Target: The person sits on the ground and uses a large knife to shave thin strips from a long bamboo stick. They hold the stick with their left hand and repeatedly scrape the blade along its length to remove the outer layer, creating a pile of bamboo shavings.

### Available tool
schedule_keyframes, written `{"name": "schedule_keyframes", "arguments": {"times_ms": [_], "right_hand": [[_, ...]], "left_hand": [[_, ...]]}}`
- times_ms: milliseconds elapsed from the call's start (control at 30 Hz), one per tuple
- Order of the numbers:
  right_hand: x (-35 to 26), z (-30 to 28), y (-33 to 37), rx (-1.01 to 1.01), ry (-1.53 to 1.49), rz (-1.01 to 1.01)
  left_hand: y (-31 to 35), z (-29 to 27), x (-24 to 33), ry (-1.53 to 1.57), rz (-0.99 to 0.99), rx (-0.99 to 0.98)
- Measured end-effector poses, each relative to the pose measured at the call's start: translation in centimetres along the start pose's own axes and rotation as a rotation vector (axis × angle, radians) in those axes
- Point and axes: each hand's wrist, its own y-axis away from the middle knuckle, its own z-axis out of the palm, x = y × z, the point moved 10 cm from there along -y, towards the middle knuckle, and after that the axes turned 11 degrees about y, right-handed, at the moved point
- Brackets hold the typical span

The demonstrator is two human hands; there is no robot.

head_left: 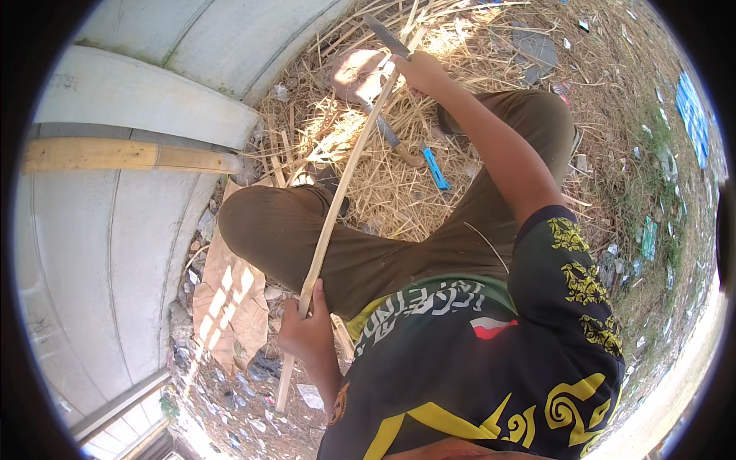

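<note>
A long pale bamboo strip (349, 175) runs slantwise from beside my left hip, across my left leg, to the straw-covered ground ahead. My left hand (304, 328) is closed around it near its lower end, thumb on top. At the far end my right hand (420, 75), arm stretched out, grips a knife (386, 35) whose dark blade lies against the strip. The knife's handle is hidden in my fingers. A reddish stone (356, 77) sits just left of my right hand, beside the strip. Between my legs lie a blue box cutter (435, 166) and a second blade with a curved wooden handle (406, 155).
Pale wall panels (84, 253) rise close on the left, with a bamboo pole (130, 156) jutting from them. Shavings (399, 199) cover the ground between my bent legs. Flattened brown cardboard (230, 314) lies beside my left knee. Blue plastic (692, 119) lies at the far right.
</note>
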Motion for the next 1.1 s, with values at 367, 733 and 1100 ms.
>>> {"name": "schedule_keyframes", "arguments": {"times_ms": [367,733,1100], "right_hand": [[4.7,8.4,1.2,0.335,-0.673,0.354],[15.2,26.7,6.7,-0.852,0.613,0.184],[23.9,36.3,2.1,-0.705,0.883,0.052]], "left_hand": [[2.7,5.2,-3.7,0.682,-0.414,-0.192],[2.5,4.5,-2.2,0.471,-0.462,-0.125],[3.3,4.1,-3.5,0.516,-0.488,-0.056]]}}
